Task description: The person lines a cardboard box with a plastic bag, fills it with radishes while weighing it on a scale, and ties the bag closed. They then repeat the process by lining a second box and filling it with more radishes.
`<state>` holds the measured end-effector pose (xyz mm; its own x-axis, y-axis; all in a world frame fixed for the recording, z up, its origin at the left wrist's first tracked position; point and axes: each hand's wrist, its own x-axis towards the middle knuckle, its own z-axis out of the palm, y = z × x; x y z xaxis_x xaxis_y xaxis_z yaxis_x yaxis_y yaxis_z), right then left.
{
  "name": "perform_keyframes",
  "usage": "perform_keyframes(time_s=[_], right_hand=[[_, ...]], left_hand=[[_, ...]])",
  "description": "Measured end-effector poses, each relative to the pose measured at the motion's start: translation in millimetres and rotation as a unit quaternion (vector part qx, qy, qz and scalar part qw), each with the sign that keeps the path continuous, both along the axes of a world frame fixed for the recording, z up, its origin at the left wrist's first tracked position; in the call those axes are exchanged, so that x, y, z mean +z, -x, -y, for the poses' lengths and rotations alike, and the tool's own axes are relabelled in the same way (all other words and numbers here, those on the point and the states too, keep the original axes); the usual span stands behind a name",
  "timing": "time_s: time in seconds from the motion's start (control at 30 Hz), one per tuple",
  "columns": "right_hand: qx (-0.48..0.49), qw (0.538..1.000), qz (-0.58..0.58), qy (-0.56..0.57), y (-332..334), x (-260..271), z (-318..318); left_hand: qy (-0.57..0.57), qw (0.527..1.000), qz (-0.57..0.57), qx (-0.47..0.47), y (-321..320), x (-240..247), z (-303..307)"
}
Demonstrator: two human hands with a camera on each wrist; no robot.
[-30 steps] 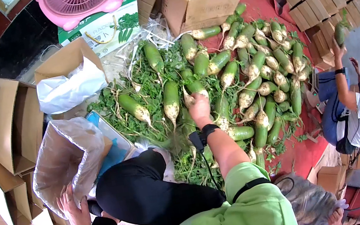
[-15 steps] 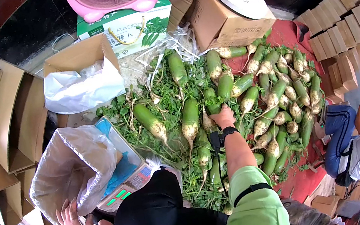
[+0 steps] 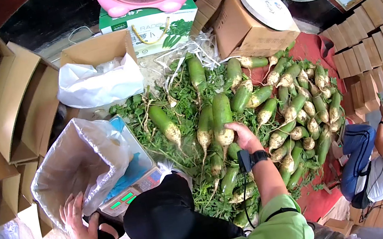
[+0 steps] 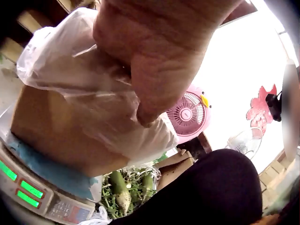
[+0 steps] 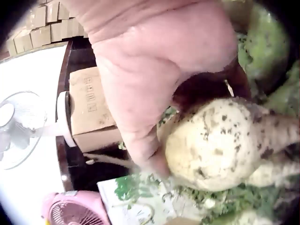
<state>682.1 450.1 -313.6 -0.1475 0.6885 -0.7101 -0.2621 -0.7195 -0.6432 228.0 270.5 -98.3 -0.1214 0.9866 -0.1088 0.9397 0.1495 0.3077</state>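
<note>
Gripping a radish (image 3: 222, 119) by its pale, dirt-speckled root end, the right hand (image 3: 243, 136) is wrapping fingers and thumb round it, at the near edge of the pile (image 3: 294, 97) lying on leafy greens. The left hand (image 3: 78, 224) is pinching the rim of the plastic bag (image 3: 77, 164), so its mouth is gaping wide beside the radishes. That bag is lining a box sitting on the scale (image 3: 133, 194), whose green digits are too blurred to read. Behind, a green carton (image 3: 155, 26) is showing "RADIS", the rest hidden.
</note>
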Motion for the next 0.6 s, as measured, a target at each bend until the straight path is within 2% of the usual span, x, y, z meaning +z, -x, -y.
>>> perform_keyframes(time_s=[0.07,0.13,0.17,0.2,0.27,0.33,0.4,0.43,0.47,0.5,0.6], right_hand=[[0.021,0.999,-0.020,-0.036,23.7,26.0,9.3],[0.062,0.992,0.004,-0.113,50.1,52.4,14.0],[0.075,0.985,0.041,-0.148,64.5,65.2,14.9],[0.114,0.972,0.062,-0.196,75.4,69.3,13.3],[0.165,0.945,0.084,-0.269,106.6,98.1,11.4],[0.197,0.917,0.097,-0.332,133.4,119.4,10.1],[0.240,0.865,0.142,-0.417,153.5,144.0,9.7],[0.244,0.865,0.139,-0.416,161.0,153.0,9.6],[0.267,0.829,0.182,-0.456,166.8,160.7,8.1],[0.288,0.790,0.225,-0.492,169.7,164.4,9.0],[0.289,0.775,0.229,-0.513,173.5,167.9,9.8]], left_hand=[[-0.056,0.995,0.081,0.020,3.9,-1.3,-0.5],[-0.095,0.995,0.027,0.014,-3.4,14.1,-15.7],[-0.078,0.993,0.084,-0.010,-11.5,31.5,-30.5],[-0.062,0.988,0.140,-0.032,-19.5,46.5,-44.9],[-0.087,0.986,0.124,-0.066,-33.7,59.3,-75.4],[-0.075,0.972,0.209,-0.075,-50.2,67.4,-104.8],[-0.147,0.956,0.211,-0.138,-58.3,57.6,-132.3],[-0.113,0.958,0.231,-0.130,-65.0,62.4,-143.5],[-0.079,0.957,0.252,-0.122,-68.8,65.8,-153.9],[-0.077,0.957,0.254,-0.118,-66.9,61.1,-164.6],[-0.109,0.961,0.198,-0.160,-63.8,50.2,-182.3]])
